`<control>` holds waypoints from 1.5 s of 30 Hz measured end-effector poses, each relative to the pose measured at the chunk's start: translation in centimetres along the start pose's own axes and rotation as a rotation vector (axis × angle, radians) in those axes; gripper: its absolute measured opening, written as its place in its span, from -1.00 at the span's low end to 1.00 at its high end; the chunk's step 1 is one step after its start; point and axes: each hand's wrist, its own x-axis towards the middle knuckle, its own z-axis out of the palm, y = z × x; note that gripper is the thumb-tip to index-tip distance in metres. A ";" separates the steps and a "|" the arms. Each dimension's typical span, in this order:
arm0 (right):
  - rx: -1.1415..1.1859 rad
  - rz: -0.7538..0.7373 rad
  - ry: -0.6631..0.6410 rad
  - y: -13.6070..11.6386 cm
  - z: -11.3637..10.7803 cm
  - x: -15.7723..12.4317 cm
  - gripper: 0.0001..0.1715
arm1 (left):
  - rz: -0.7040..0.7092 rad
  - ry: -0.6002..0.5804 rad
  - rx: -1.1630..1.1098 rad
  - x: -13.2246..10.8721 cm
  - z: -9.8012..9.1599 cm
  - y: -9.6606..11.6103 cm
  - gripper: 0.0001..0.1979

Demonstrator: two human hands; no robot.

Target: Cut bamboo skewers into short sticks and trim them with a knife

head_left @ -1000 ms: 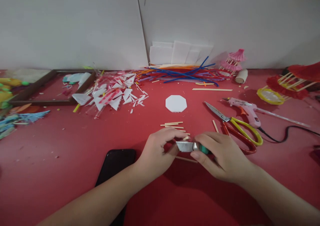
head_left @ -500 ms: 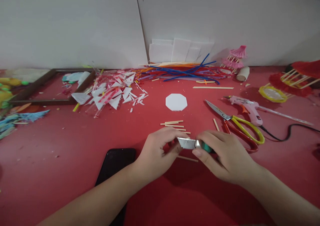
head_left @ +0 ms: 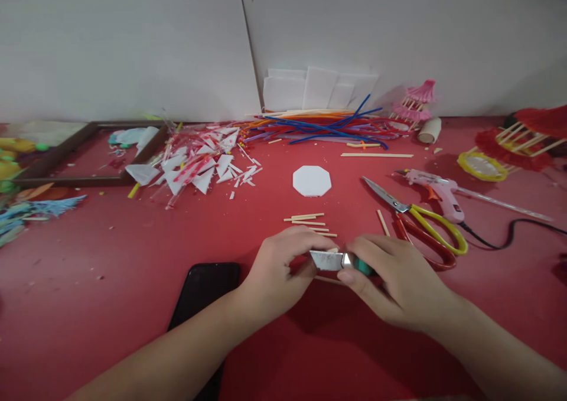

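My right hand [head_left: 396, 277] is closed round the green handle of a knife [head_left: 328, 260], its broad metal blade pointing left. At the blade's tip my left hand [head_left: 283, 265] is pinched, with a small pale end showing by the index fingertip; what it holds is mostly hidden. Just beyond the hands lie several short wooden sticks [head_left: 308, 223], and another stick is partly covered below the blade. A white octagonal piece [head_left: 312, 181] rests flat on the red table [head_left: 133, 271] farther back.
Scissors [head_left: 403, 206] and a pink glue gun [head_left: 438, 191] lie right. A black phone [head_left: 204, 294] is beside my left forearm. Behind are white scraps [head_left: 204, 159], pipe cleaners [head_left: 328, 126] and a brown frame [head_left: 80, 181]. Red and pink models [head_left: 514, 147] stand at the right.
The knife has shifted slightly left and down with my right hand, and its blade is tilted a little differently. My left hand has barely moved.
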 end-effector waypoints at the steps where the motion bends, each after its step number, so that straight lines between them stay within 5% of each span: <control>1: 0.007 -0.006 0.002 0.0 0.0 0.0 -0.68 | 0.005 0.002 -0.003 0.0 0.0 0.0 -0.72; 23: 0.072 0.007 -0.041 0.0 0.0 0.0 -0.72 | 0.017 -0.030 -0.074 0.1 0.1 0.0 -0.62; 45: 0.105 -0.073 -0.047 -0.2 -0.2 0.1 -0.68 | 0.102 -0.056 -0.011 0.0 -0.4 0.0 -0.80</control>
